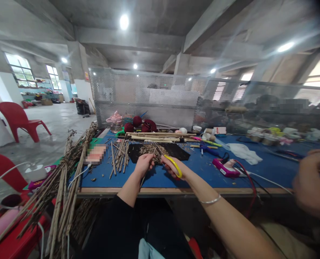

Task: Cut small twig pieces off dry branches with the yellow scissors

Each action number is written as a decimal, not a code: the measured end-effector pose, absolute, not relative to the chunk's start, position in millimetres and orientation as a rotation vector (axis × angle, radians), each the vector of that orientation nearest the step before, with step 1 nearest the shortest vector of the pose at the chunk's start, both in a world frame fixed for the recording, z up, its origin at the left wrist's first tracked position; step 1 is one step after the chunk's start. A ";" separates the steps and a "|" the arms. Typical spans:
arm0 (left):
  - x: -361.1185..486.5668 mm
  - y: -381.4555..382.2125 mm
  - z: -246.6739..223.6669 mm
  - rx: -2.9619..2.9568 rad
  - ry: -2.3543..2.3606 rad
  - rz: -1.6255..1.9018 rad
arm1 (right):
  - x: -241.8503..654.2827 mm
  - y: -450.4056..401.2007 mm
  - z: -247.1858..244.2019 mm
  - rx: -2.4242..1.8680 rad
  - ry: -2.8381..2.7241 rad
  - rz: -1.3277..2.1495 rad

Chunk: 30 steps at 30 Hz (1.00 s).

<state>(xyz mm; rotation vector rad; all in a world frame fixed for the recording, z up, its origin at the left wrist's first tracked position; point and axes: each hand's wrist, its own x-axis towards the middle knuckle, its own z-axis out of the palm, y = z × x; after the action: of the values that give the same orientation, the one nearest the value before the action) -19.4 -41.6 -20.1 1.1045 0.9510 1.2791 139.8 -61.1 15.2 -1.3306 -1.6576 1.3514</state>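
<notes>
My right hand is closed around yellow-handled scissors, whose blades point up and to the left. Close beside it, my left hand pinches a thin twig that slants down toward the table edge. Both hands are over the near side of a black mat strewn with small brown plant clippings. Left of the mat lie several cut sticks on the blue table. Whether the blades touch the twig is too small to tell.
Long dry branches lean against the table's left end. Behind the mat are bamboo sticks and dark red yarn balls. A blue glue gun, purple power strip and white cloth lie rightward. Another person's hand is far right.
</notes>
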 end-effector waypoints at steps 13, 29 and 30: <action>-14.4 -44.3 -21.3 1.173 0.864 1.178 | 127.8 -40.3 -1.8 -1.358 -2.002 0.655; -15.6 -32.1 -25.6 1.165 1.051 1.300 | 117.9 -19.4 -9.8 -1.251 -2.033 0.494; -15.6 -31.8 -25.5 1.166 1.062 1.299 | 118.5 -18.7 -9.5 -1.242 -2.039 0.494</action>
<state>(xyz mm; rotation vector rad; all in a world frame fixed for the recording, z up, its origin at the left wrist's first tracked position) -15.6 -31.8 -25.5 1.1665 1.0616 1.2995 118.5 -18.7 -9.5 -1.2420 -2.0391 0.4943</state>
